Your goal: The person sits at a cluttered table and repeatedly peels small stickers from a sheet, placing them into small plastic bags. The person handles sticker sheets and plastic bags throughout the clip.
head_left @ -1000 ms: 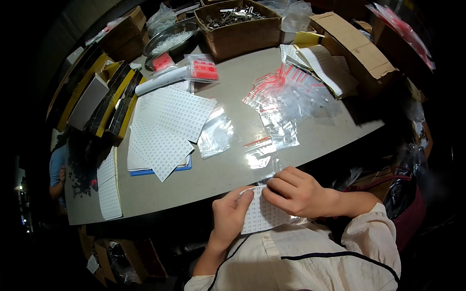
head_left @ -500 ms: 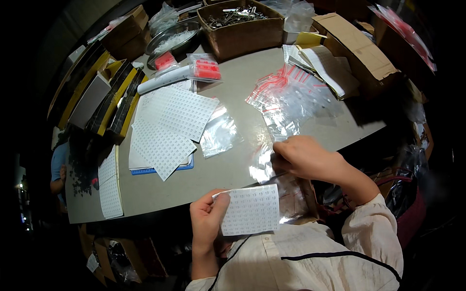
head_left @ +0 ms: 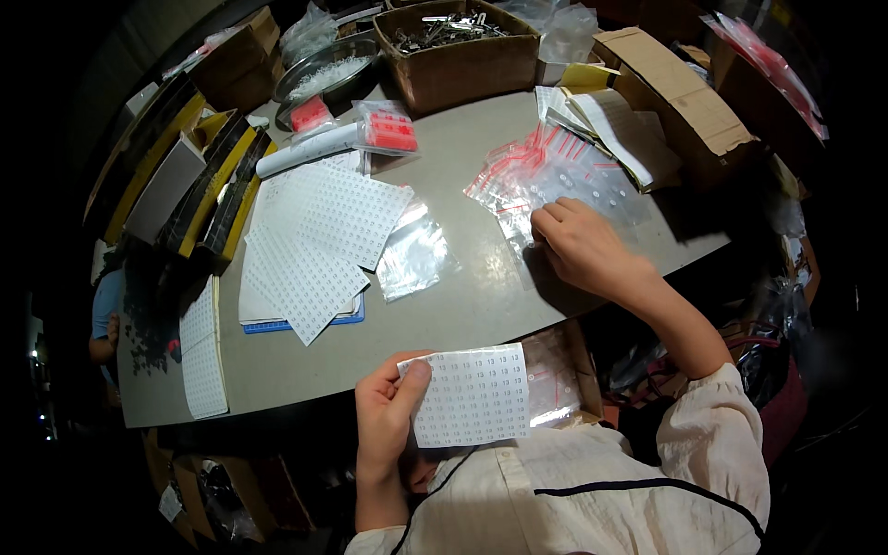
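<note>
My left hand [head_left: 387, 398] pinches a white sticker sheet [head_left: 472, 396] printed with rows of small numbers, thumb on its upper left corner. The sheet is held above my lap, off the table's near edge. Over the near end of a fanned pile of clear zip bags [head_left: 592, 176] with red seal strips is my right hand [head_left: 585, 248]. Its fingers are curled and closed, and what they pinch, if anything, is hidden beneath them. Partly behind the sheet, an open carton [head_left: 555, 375] below the table edge holds clear bags.
More sticker sheets [head_left: 319, 245] lie fanned on the left, beside a loose clear bag [head_left: 414, 254]. A paper roll [head_left: 307, 151] and red-and-clear packets [head_left: 387, 129] lie behind. Farther back stand a carton of metal parts [head_left: 461, 69] and a metal bowl [head_left: 361, 81]. A person [head_left: 106, 314] is at far left.
My right hand has moved up and away from the table's near edge to the bag pile. The clear bag under it has left its fingers. My left hand keeps the sheet nearly still.
</note>
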Demonstrator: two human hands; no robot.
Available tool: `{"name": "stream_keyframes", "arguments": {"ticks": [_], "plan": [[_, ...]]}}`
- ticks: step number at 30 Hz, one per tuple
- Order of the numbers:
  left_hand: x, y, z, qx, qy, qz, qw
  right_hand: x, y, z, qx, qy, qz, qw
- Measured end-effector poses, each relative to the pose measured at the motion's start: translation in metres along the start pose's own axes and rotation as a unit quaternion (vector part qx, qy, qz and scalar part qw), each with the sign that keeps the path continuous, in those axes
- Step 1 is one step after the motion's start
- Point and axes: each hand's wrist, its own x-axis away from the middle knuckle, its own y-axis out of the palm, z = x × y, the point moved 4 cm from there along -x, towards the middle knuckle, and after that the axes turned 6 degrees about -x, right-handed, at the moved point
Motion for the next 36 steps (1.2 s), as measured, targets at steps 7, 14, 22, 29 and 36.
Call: {"name": "stream_keyframes", "arguments": {"ticks": [7, 14, 22, 29, 36], "plan": [[0.003, -0.010, 0.006, 0.025, 0.011, 0.039, 0.999, 0.013, -0.018, 0.002, -0.048, 0.094, -0.140, 0.984], [0.005, -0.021, 0.003, 0.017, 0.019, 0.043, 0.999, 0.044, -0.027, -0.054, -0.051, 0.009, -0.083, 0.995], [0.005, 0.002, 0.004, -0.082, 0.029, -0.004, 0.996, 0.071, -0.026, -0.070, -0.082, -0.028, -0.138, 0.987], [0.002, 0.043, 0.003, -0.214, 0.076, -0.006, 0.974, 0.056, -0.029, -0.102, -0.248, -0.072, -0.043, 0.965], [0.007, 0.058, 0.007, -0.284, 0.114, 0.018, 0.952, 0.053, -0.012, -0.114, -0.203, -0.087, -0.005, 0.975]]}}
